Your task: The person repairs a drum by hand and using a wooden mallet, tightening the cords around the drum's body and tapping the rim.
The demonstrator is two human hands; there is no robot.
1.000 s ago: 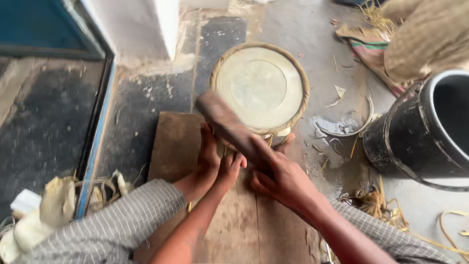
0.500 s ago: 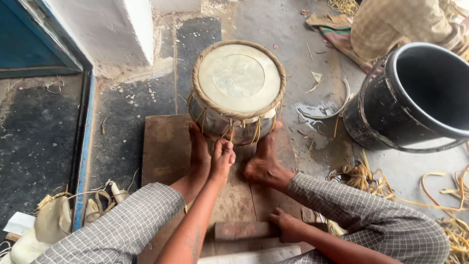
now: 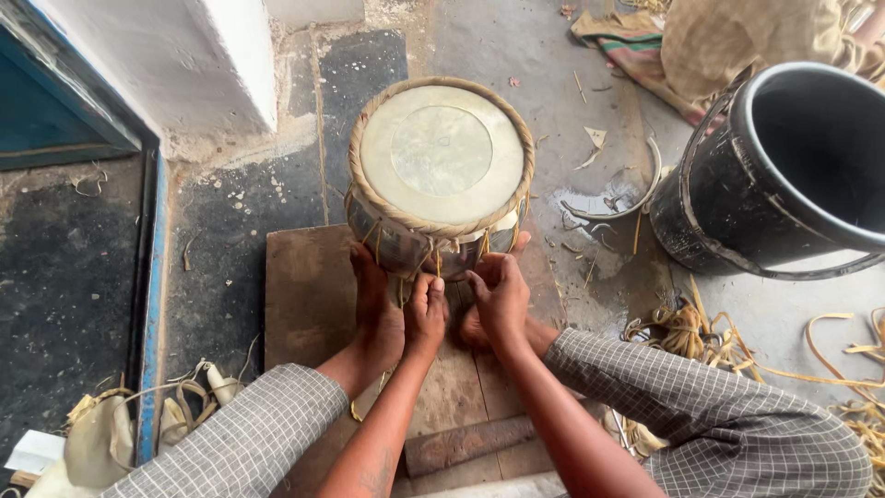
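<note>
A small drum (image 3: pixel 441 152) with a pale skin head and tan woven rim stands on a wooden board (image 3: pixel 304 277). Tan lacing (image 3: pixel 481 245) runs down its metal side. My two bare feet press against the near side of the drum, the left foot (image 3: pixel 373 309) plainly seen. My left hand (image 3: pixel 426 314) is closed in a fist on a strand of lacing at the drum's lower edge. Beside it, my right hand (image 3: pixel 502 293) grips the lacing and the drum's side, thumb up against the shell.
A dark block-shaped mallet (image 3: pixel 470 444) lies on the board near my legs. A big black bucket (image 3: pixel 784 175) stands to the right, with loose tan strips (image 3: pixel 701 332) around it. White wall corner (image 3: pixel 203 65) and blue door frame (image 3: pixel 152 304) stand to the left.
One second ago my right hand held the mallet raised over the drum. It then laid it on the board near me, and now both hands are on the drum's lacing.
</note>
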